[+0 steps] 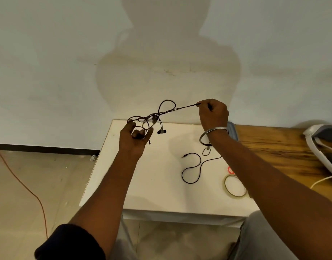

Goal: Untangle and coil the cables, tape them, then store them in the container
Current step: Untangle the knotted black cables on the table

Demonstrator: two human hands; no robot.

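So the earphones (157,117) are up in the air above the far edge of the white bench (155,184), stretched between both hands. Right hand (214,113) has its fingers closed in a pinch on one end of the cord, pulling it taut, and the left hand (135,136) has its fingers half curled with loops of cord draped through them, more hooked than gripped as far as I can tell. Biggest risk I'd say: pulling that hard just cinches the knot in the middle tighter, and thin cord like this can strain where it joins the buds dangling under the knot. The loose loops could also slide off the left fingers and re-tangle. The cord is thin, dark and springy, holding round loops. A second cable (191,171) lies on the bench nearer the person, limp in an S-curve with a small metal jack. The tape (235,186) is a clear, glossy ring just right of that cable. A grey container (232,131) sits at the bench's far right, mostly hidden behind the right wrist.
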